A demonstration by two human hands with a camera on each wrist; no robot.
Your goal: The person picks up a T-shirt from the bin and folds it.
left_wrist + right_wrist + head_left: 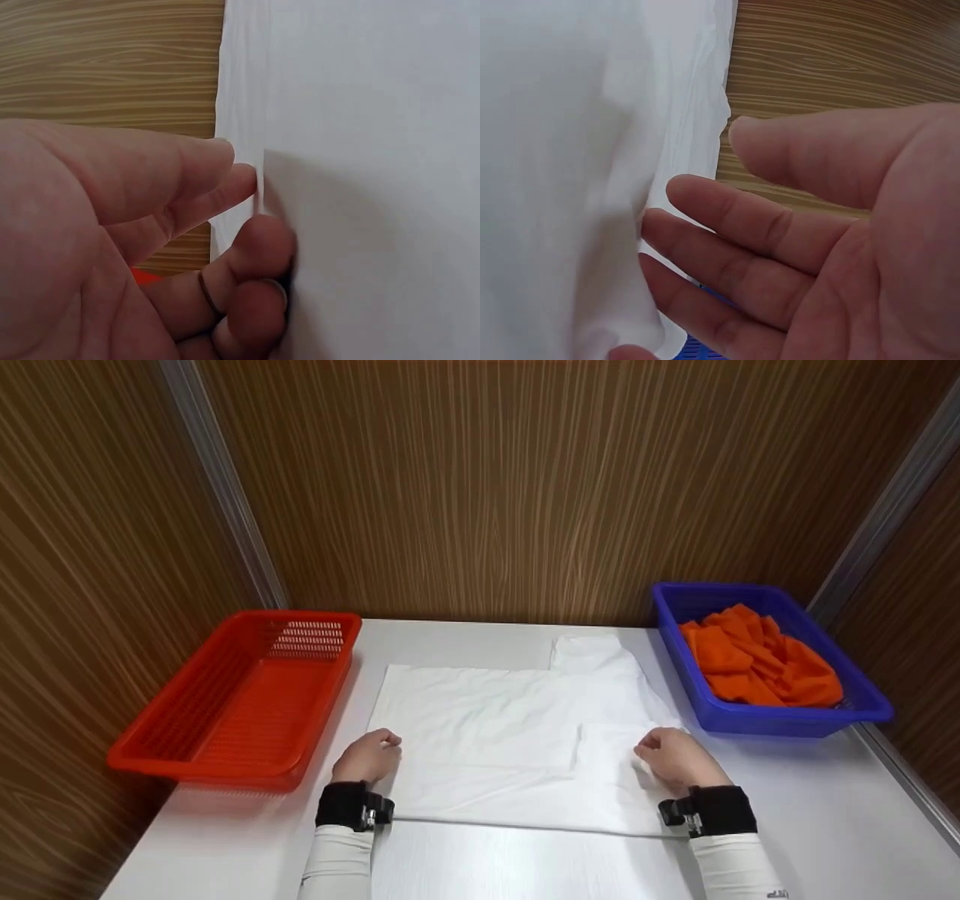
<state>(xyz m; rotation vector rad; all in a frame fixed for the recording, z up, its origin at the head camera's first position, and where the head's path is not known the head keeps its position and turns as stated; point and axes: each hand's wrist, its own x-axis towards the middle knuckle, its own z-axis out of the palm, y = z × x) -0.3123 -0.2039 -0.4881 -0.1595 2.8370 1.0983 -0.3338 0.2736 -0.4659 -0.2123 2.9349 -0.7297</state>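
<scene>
The folded white cloth garment (480, 712) lies on the white worktop (517, 866) between the red plastic basket (255, 712) and the blue plastic basket (780, 721) of orange cloth (757, 660). The hands are well apart: the left hand (367, 756), fingers loosely bent, touches one side; the right hand (681, 757), fingers extended, thumb apart, touches the other.
</scene>
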